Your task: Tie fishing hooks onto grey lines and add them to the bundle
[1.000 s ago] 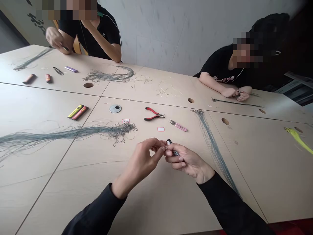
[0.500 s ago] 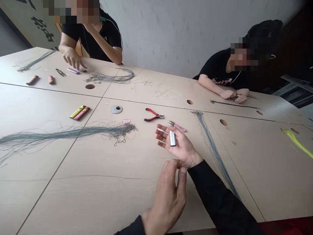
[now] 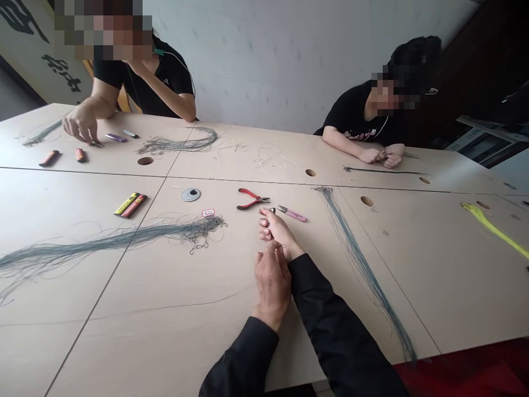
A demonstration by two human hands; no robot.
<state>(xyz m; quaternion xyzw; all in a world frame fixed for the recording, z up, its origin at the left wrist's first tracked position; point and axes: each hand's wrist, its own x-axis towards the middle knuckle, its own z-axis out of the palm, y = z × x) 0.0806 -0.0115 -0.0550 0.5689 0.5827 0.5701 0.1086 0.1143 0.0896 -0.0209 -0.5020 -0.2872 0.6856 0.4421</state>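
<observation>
Right hand [image 3: 279, 231] curls its fingers [image 3: 263, 229] around a small white bar [image 3: 270, 216], whose top shows just above them; how they pinch it is hidden. Left hand [image 3: 273, 286], fingers pressed together, rests just below, holding nothing visible. Pink snips [image 3: 291, 213] and red pliers [image 3: 251, 199] lie just beyond on the pale table [image 3: 413, 286], beside tangled line [image 3: 198, 229].

On the table [image 3: 173, 331], the pliers [image 3: 252, 199] lie just left of the thread snips [image 3: 291, 214]. A round metal disc [image 3: 190, 194] sits further left, behind the bundle of hooked fishing line [image 3: 194, 229], which stretches leftward.
</observation>
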